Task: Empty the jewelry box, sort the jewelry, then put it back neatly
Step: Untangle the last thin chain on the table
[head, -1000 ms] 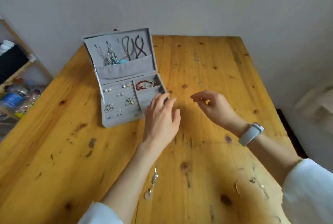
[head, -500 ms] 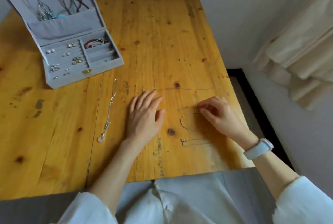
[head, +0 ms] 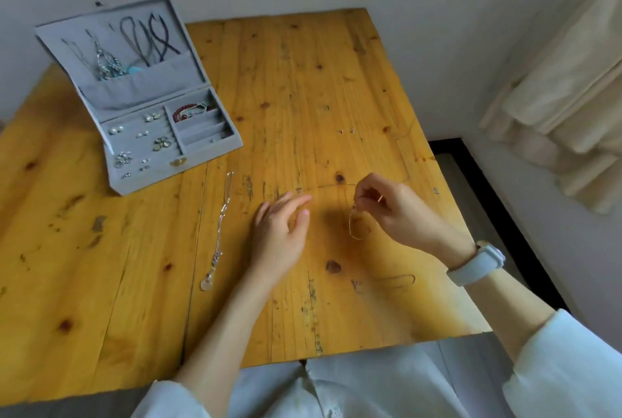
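The grey jewelry box (head: pixel 215 148) stands open at the table's far left, with necklaces hanging in its lid, earrings in the left tray and a red bracelet (head: pixel 183 112) in a right slot. My right hand (head: pixel 393 212) pinches a thin gold chain (head: pixel 353 227) and holds it just above the wood. My left hand (head: pixel 281 232) hovers beside it, fingers apart, holding nothing. A silver pendant necklace (head: pixel 220 232) lies stretched out left of my left hand. Another thin chain (head: pixel 392 281) lies near the front edge.
The wooden table (head: pixel 303 87) ends close to my lap at the front and at a dark floor gap on the right. Two small earrings (head: pixel 346 131) lie mid-table. A cream curtain (head: pixel 572 87) hangs at the far right.
My right hand has lifted the thin gold chain off the table. My left hand has risen from lying flat. The view has tilted up a little.
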`<action>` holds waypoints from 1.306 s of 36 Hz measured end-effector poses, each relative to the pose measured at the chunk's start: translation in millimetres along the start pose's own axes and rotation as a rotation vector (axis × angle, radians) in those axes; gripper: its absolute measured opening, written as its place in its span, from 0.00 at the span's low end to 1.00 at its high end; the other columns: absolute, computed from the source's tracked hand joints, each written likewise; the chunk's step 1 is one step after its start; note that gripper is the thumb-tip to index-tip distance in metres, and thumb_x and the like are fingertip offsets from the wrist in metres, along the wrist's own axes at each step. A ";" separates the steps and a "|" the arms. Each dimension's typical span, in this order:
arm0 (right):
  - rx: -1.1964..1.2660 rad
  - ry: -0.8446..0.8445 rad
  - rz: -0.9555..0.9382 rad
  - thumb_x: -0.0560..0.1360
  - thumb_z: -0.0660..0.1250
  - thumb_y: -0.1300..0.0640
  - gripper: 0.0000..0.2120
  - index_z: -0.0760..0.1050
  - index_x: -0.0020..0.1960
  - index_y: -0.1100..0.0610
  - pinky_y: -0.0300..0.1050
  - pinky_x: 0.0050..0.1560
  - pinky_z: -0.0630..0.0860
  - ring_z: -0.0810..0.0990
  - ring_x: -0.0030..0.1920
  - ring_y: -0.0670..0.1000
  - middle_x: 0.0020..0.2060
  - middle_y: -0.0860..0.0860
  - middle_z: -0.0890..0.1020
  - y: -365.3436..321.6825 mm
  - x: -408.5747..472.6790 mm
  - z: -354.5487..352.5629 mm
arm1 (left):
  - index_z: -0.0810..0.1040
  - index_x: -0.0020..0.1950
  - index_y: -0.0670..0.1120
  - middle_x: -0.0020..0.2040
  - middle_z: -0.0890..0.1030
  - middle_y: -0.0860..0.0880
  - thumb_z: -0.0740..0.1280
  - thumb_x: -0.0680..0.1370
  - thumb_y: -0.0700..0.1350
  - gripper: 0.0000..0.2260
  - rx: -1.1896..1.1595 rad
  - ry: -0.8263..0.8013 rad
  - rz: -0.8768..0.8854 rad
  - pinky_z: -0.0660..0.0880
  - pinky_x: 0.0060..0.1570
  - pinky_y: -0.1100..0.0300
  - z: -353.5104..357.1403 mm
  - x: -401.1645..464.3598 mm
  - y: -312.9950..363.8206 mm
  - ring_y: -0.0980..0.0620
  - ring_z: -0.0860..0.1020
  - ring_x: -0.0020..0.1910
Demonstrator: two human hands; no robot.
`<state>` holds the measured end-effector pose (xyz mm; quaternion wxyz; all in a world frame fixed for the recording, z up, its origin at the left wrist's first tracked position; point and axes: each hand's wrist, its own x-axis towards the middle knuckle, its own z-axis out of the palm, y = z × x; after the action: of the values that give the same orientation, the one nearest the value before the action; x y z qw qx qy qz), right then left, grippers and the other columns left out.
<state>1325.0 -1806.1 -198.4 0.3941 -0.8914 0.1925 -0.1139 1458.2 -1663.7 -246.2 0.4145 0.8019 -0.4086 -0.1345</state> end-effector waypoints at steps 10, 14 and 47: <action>0.448 -0.022 -0.080 0.76 0.61 0.67 0.09 0.75 0.44 0.55 0.33 0.36 0.72 0.75 0.31 0.42 0.31 0.48 0.78 -70.8 74.8 16.0 | 0.74 0.60 0.44 0.53 0.81 0.44 0.51 0.75 0.60 0.26 -1.184 -0.235 -0.411 0.73 0.54 0.49 -60.4 24.1 14.7 0.42 0.79 0.54; 0.425 0.007 0.007 0.76 0.62 0.66 0.09 0.78 0.45 0.55 0.36 0.37 0.73 0.75 0.31 0.43 0.31 0.48 0.78 -71.3 108.4 34.4 | 0.73 0.62 0.42 0.51 0.81 0.43 0.59 0.75 0.52 0.20 -1.136 -0.193 -0.432 0.78 0.45 0.56 -82.8 29.5 -2.7 0.45 0.81 0.46; -0.311 0.128 -0.121 0.77 0.59 0.59 0.11 0.78 0.54 0.59 0.46 0.45 0.71 0.70 0.52 0.56 0.49 0.56 0.72 -59.8 259.5 112.2 | 0.83 0.45 0.44 0.44 0.79 0.45 0.69 0.73 0.41 0.05 0.657 0.342 -0.046 0.70 0.44 0.53 -141.5 157.4 -107.6 0.44 0.72 0.47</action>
<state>1613.5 -1807.8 -214.9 0.2310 -0.9424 0.1786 -0.1629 1694.3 -1671.2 -222.4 0.1945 0.9120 -0.3368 0.1306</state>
